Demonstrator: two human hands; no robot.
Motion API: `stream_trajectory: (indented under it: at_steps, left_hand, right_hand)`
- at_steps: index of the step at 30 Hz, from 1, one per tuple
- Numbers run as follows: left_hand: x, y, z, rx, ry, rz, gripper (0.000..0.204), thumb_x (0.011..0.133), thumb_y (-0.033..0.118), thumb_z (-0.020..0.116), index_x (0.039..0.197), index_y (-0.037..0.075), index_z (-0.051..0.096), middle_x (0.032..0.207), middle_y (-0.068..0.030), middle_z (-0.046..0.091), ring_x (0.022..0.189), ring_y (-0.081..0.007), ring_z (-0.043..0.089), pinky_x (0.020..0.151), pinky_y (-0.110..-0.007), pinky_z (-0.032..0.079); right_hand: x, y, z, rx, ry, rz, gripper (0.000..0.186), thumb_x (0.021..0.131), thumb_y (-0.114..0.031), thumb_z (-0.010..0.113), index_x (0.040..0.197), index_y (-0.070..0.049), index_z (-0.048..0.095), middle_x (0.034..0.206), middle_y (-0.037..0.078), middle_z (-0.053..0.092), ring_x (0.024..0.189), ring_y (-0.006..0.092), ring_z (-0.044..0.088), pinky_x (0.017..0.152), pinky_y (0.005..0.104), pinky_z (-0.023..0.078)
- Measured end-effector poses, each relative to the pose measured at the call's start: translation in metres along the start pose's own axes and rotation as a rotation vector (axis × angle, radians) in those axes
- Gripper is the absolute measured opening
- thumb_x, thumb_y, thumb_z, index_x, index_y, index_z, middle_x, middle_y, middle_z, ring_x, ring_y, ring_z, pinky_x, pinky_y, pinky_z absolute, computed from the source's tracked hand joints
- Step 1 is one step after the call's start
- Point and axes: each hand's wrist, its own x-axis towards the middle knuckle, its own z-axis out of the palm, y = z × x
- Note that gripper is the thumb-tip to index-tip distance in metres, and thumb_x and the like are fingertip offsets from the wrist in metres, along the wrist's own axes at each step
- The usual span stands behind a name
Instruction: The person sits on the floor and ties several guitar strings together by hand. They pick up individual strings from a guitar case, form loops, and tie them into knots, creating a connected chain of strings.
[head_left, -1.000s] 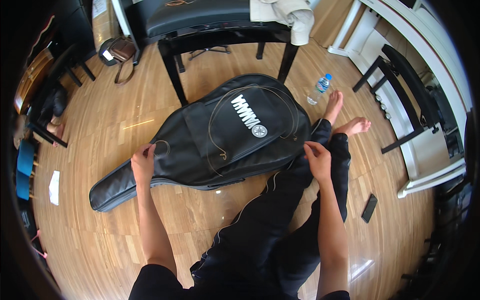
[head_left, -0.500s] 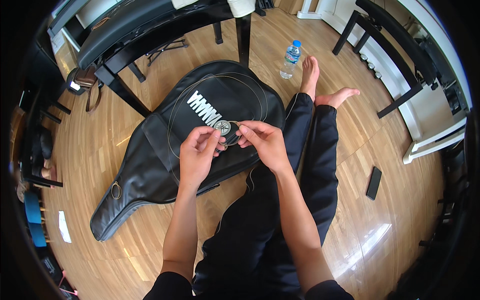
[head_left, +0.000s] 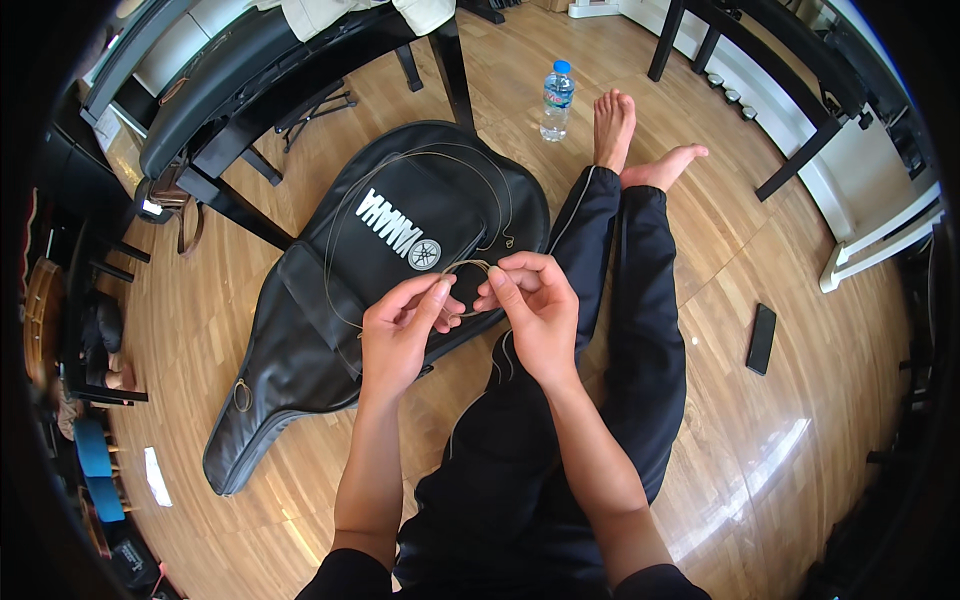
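Note:
Above the black guitar bag [head_left: 280, 345], my left hand [head_left: 398, 325] and my right hand [head_left: 538, 312] are close together. Between them is a small coil of thin wire string [head_left: 466, 263], pinched by the thumb and fingers of each hand. Its lower part is mostly hidden by my fingers. A longer loose string [head_left: 510, 185] curves in a wide loop over the bag's front, with one curled end near its right side. On the bag's narrow neck lies another small coil [head_left: 242, 397].
My legs [head_left: 630, 290] stretch forward beside the bag on the wooden floor. A water bottle [head_left: 556, 105] stands near my feet, and a black phone [head_left: 761, 338] lies at right. Black benches [head_left: 215, 95] stand at far left and far right. A white paper [head_left: 157, 477] lies at left.
My view has shifted a little. The coil has turned between my hands and its loop looks smaller. My hands sit slightly lower on the bag, leaving its round emblem uncovered.

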Motion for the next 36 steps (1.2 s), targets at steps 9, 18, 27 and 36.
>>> stream_trajectory:
  at_steps: [9,18,27,36]
  left_hand:
    - [-0.006,-0.01,-0.006,-0.032,0.005,0.055,0.023,0.097,0.015,0.06,0.112,-0.001,0.067,0.086,-0.0072,0.069,0.073,-0.0097,0.063,0.068,-0.022,0.05]
    - [-0.011,-0.011,-0.001,-0.021,0.062,0.01,0.021,0.095,0.016,0.063,0.108,0.0,0.068,0.081,-0.0058,0.069,0.07,-0.009,0.062,0.064,-0.022,0.049]
    - [-0.01,-0.001,-0.003,-0.011,0.047,0.033,0.027,0.094,0.014,0.065,0.119,0.003,0.065,0.082,-0.0046,0.07,0.074,-0.0077,0.064,0.065,-0.02,0.048]
    - [-0.018,-0.009,-0.008,0.042,-0.082,0.092,0.031,0.094,0.006,0.062,0.125,0.003,0.061,0.096,-0.0042,0.066,0.086,-0.009,0.063,0.075,-0.024,0.054]
  right_hand:
    - [-0.008,-0.001,0.007,0.161,0.01,0.24,0.013,0.099,-0.013,0.053,0.106,-0.003,0.058,0.08,0.007,0.064,0.079,0.0189,0.065,0.08,0.033,0.051]
    - [-0.011,0.007,0.007,0.218,-0.016,0.258,0.024,0.101,-0.017,0.052,0.12,-0.003,0.051,0.076,0.005,0.058,0.076,0.0159,0.059,0.08,0.0323,0.048]
    - [-0.013,0.013,0.002,-0.117,-0.004,0.049,0.024,0.092,-0.006,0.065,0.114,0.001,0.059,0.083,0.004,0.068,0.078,0.0109,0.065,0.074,0.026,0.052]
    - [-0.014,0.002,0.004,-0.717,-0.063,-0.148,0.034,0.09,-0.005,0.065,0.124,-0.002,0.059,0.088,0.011,0.069,0.08,0.0153,0.068,0.072,0.0287,0.053]
